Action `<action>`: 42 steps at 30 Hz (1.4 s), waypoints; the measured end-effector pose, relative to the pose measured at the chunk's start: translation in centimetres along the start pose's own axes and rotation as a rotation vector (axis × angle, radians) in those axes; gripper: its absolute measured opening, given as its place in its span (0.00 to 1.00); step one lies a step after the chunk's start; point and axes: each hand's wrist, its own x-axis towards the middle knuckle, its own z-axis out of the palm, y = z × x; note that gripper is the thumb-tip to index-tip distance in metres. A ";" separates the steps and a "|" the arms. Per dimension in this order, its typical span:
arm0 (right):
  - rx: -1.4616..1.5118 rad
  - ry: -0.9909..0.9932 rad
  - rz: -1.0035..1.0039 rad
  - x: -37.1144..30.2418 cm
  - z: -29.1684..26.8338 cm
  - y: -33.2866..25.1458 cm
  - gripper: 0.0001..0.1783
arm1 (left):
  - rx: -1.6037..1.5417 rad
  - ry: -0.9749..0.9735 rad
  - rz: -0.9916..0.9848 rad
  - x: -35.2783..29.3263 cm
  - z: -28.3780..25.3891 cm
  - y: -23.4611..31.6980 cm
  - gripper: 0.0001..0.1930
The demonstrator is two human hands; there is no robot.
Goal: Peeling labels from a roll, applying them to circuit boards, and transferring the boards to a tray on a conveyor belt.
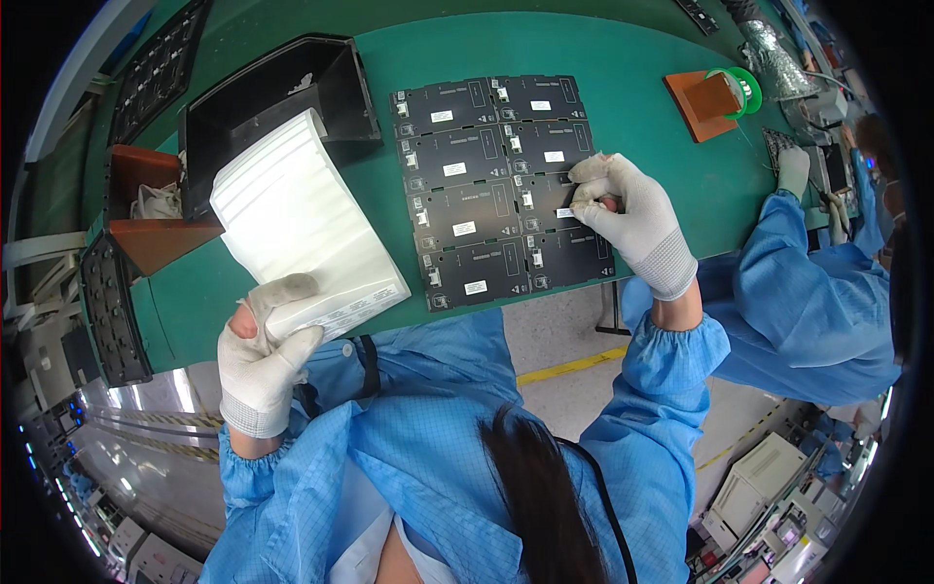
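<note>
Gripping the white label sheet stack (302, 229) at its seven o'clock corner, your left hand (261, 362) keeps its fingers clenched on it. At three o'clock, your right hand (628, 216) pinches a small white label (565, 212) onto the dark circuit boards (501, 190) on the green tabletop (632, 117).

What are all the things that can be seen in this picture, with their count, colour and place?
circuit boards: eight, black with white labels, in a two-by-four grid on the mat
sheet stack: one, white, at mat's near left edge
mat: one, green, covering the bench
open box: one, black, behind the stack
tape roll: one, green, far right on an orange block
co-worker: one, blue coat, right
left hand: white glove, gripping the stack's near corner
right hand: white glove, pressing a label on a right-column board
</note>
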 end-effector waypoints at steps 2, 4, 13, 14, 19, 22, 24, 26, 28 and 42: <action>-0.021 0.027 -0.029 -0.1 0.2 0.3 0.14 | 0.008 -0.014 0.015 0.1 -0.2 -0.3 0.23; -0.041 0.050 -0.061 -0.2 0.5 0.3 0.14 | 0.016 -0.023 0.031 0.2 -0.4 -0.4 0.23; -0.623 0.273 -0.260 -1.5 3.3 -0.8 0.20 | -0.016 0.022 0.131 0.0 0.2 -0.1 0.25; -0.655 0.346 -0.312 -1.7 3.5 -1.3 0.23 | 0.003 0.011 0.120 0.0 0.4 0.0 0.24; -0.656 0.514 -0.300 -2.5 3.6 -2.9 0.31 | 0.021 -0.060 0.057 0.1 0.1 1.1 0.18; -0.241 0.369 -0.443 -3.9 6.0 -5.0 0.22 | 0.069 -0.048 0.196 -0.2 0.6 1.6 0.19; -0.166 0.234 -0.651 -3.4 7.4 -7.5 0.19 | 0.124 -0.005 0.191 -0.4 0.5 1.8 0.19; -0.161 0.196 -0.780 -2.4 8.7 -9.6 0.20 | 0.174 0.027 0.183 -0.5 0.5 1.8 0.19; -0.153 0.186 -0.825 -1.7 9.8 -10.2 0.21 | 0.138 0.048 0.198 -0.5 0.3 1.4 0.18; -0.242 0.279 -0.889 -1.9 10.8 -10.6 0.20 | 0.211 0.056 0.210 -0.6 0.5 1.0 0.15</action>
